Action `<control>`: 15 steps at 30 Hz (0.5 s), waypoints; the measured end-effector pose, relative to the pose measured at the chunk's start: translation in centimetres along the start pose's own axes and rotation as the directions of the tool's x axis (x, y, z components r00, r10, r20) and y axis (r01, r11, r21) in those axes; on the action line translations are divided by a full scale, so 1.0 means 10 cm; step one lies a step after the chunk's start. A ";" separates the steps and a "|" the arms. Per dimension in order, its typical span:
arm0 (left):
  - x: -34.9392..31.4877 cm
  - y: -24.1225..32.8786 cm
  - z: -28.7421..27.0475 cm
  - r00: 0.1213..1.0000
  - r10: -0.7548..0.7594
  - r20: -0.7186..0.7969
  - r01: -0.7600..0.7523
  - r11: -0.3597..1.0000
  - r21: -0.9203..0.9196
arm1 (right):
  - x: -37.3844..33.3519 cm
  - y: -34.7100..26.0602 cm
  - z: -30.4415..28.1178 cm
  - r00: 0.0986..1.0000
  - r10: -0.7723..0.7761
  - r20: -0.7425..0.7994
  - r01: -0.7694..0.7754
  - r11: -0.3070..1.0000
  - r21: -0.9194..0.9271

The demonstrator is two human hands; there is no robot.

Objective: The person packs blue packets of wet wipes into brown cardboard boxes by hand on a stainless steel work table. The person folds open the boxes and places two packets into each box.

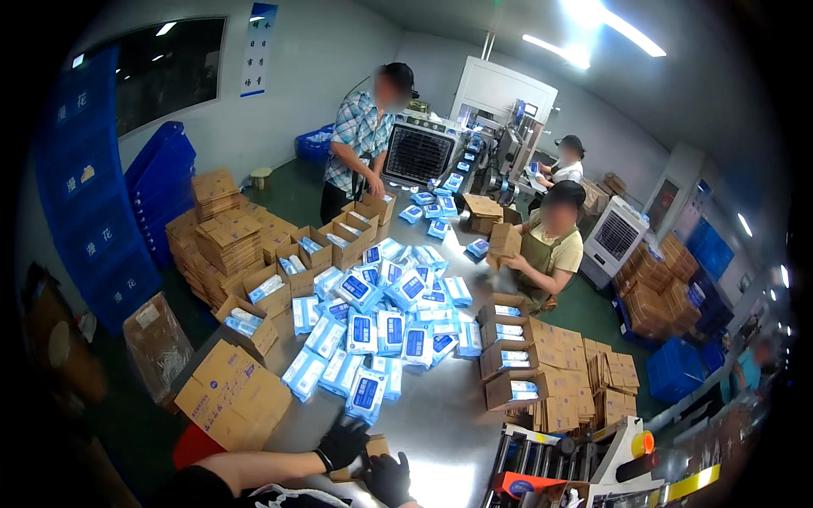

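At the near edge of the steel table, my left hand (343, 444) and my right hand (389, 480), both in black gloves, are at a small brown cardboard box (377, 446). The left grips its left side, and the right is closed over its near right side. My hands hide much of the box. Just beyond them lies a blue and white wipes pack (366, 394), at the near end of a big heap of similar packs (391, 332). A stack of flattened cartons (233, 396) lies left of my left hand.
Open boxes holding packs line the table's left side (247, 326) and right side (511, 360). A co-worker (550, 250) at right holds a carton; another person (360, 140) stands at far left. A roller conveyor (542, 457) borders the near right. A packing machine (504, 127) stands behind.
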State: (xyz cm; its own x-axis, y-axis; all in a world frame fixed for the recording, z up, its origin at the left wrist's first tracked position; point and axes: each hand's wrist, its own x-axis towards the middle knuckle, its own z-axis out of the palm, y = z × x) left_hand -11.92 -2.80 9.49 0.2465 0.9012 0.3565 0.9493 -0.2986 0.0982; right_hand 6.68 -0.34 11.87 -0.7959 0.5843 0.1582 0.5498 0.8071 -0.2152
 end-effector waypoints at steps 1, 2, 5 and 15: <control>0.03 -0.01 0.19 0.995 -0.047 -0.093 0.038 0.994 -0.098 | 0.03 0.04 0.15 0.985 0.078 0.151 -0.086 0.995 0.047; 0.16 0.02 0.13 0.990 -0.117 0.072 0.127 0.981 -0.144 | 0.11 0.14 0.18 0.988 0.137 0.075 -0.138 0.990 0.011; 0.21 0.09 -0.05 0.908 -0.252 0.336 0.372 0.853 -0.366 | 0.41 0.17 0.23 0.845 0.497 -0.197 -0.484 0.868 0.113; -0.19 0.42 -0.01 0.982 0.018 0.186 -0.005 0.998 -0.069 | -0.42 0.87 1.47 0.848 0.525 0.080 -0.530 0.828 0.184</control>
State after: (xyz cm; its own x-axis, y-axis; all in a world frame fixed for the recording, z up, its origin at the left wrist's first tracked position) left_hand -8.45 -5.80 9.29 0.2953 0.9384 0.1796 0.9324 -0.3241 0.1601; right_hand 11.10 3.02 -4.82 -0.4063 0.9121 -0.0555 0.8304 0.3432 -0.4390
